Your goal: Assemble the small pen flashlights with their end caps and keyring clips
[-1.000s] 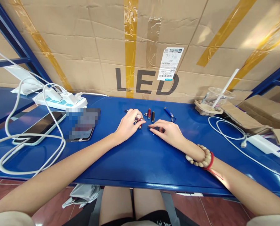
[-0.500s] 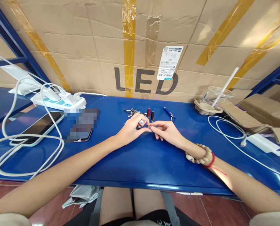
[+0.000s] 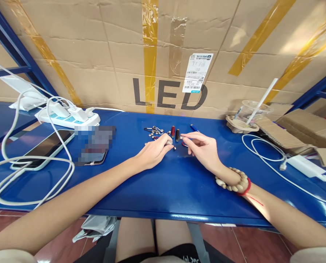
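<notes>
My left hand (image 3: 155, 152) is closed around a small silver, round-ended piece (image 3: 169, 142), most of it hidden by the fingers. To its right, my right hand (image 3: 203, 148) pinches a tiny silver metal piece (image 3: 181, 137) beside the black cylinder (image 3: 177, 135). A red cylinder (image 3: 173, 131) stands just left of the black one. Behind my right fingers, a blue cylinder (image 3: 194, 127) shows in part. Another little metal piece (image 3: 174, 148) lies on the blue table near my left thumb. Several small metal parts (image 3: 155, 130) are gathered beyond my left hand.
At the left are a power strip (image 3: 69, 118), looped white cables (image 3: 33, 160) and two phones (image 3: 46, 148) (image 3: 97, 146). A plastic cup with a straw (image 3: 252, 113), a cardboard box (image 3: 308, 126) and a white charger cable (image 3: 261, 160) lie right. A large carton (image 3: 119, 54) stands behind.
My hands have parted. The right one has moved right and slightly away from me, now pinching a tiny silver piece by the black cylinder. A little metal piece lies visible on the table.
</notes>
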`<state>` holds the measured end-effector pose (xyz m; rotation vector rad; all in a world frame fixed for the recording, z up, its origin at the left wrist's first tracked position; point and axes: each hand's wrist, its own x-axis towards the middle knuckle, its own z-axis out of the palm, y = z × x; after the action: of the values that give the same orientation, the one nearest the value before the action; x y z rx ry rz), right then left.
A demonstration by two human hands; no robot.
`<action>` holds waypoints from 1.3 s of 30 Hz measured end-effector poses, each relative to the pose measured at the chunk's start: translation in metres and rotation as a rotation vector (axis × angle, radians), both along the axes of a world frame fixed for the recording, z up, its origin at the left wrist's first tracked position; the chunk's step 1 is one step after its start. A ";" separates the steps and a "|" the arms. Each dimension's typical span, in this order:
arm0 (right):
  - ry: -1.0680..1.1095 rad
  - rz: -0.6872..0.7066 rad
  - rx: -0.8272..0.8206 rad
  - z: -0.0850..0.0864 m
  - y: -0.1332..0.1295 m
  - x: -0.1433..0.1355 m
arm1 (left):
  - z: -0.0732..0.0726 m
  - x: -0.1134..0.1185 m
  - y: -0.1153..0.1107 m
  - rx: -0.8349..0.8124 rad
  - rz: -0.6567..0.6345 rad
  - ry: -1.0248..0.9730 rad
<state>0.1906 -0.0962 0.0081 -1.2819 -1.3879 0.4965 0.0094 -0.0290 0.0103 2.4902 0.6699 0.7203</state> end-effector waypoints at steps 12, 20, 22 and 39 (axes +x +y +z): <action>-0.129 0.136 0.183 0.002 -0.003 0.000 | -0.006 0.001 0.006 0.167 -0.058 0.000; -0.127 0.217 0.165 0.000 0.000 0.002 | -0.008 -0.001 0.008 0.268 -0.077 -0.045; -0.097 0.203 0.123 -0.001 0.001 0.003 | -0.009 -0.002 0.008 0.273 -0.104 -0.056; -0.119 0.130 0.031 -0.005 0.002 0.004 | -0.013 -0.001 0.007 0.298 -0.149 -0.085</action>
<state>0.1942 -0.0939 0.0032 -1.2177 -1.5800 0.4919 0.0085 -0.0217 -0.0023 2.7225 0.3622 0.9198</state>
